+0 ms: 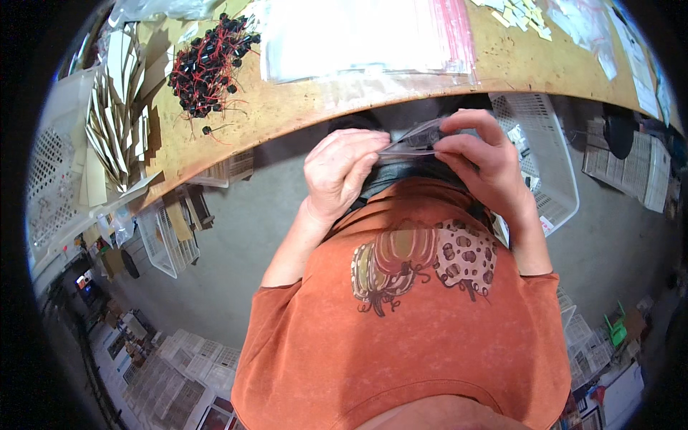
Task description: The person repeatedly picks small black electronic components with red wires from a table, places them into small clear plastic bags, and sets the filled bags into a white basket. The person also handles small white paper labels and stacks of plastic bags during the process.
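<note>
Just off the table's near edge, I hold a small clear plastic bag between both hands. My left hand pinches its left end, thumb against the curled fingers. At the other end my right hand grips the bag with bent fingers, its thumb and fingers a little apart at the edge. Something dark shows at the bag near the right fingers, but I cannot tell whether it is inside or behind the clear film.
On the wooden table lie a heap of small black parts with red wires, a stack of clear bags and pale yellow pieces. Folded cardboard pieces stand at left. A white crate sits below, right.
</note>
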Tool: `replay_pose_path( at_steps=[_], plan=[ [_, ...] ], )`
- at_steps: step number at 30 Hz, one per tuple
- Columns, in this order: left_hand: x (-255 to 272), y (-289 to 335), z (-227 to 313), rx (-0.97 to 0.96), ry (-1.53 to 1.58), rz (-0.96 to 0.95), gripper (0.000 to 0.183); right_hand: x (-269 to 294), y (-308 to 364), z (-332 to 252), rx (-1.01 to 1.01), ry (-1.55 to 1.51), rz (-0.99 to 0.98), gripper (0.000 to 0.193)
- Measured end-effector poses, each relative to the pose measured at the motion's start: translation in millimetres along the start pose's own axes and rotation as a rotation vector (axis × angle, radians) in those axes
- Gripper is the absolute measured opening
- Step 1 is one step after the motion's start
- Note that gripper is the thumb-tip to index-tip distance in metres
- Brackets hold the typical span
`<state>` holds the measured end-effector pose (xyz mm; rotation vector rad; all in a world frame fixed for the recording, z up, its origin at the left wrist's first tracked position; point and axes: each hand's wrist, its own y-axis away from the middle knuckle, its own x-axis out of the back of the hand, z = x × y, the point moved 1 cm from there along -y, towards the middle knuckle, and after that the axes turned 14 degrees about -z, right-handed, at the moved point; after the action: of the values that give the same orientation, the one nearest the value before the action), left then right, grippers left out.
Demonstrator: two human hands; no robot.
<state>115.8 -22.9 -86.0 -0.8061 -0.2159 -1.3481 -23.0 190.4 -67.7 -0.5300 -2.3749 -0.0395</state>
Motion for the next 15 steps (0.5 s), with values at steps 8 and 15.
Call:
replay_pose_path(
  at_steps=[8, 15],
  plan=[
    [-26.4, 7.4, 1.1, 0.267, 0.809, 0.320, 0.032, -11.0, -4.5, -13.6, -0.220, -0.751, 0.122, 0.009],
    [-32.8, 7.9, -0.3, 0.294, 0.989, 0.399, 0.031, -19.6, -7.0, 13.8, -0.236, -1.001, 0.104, 0.009]
  ],
)
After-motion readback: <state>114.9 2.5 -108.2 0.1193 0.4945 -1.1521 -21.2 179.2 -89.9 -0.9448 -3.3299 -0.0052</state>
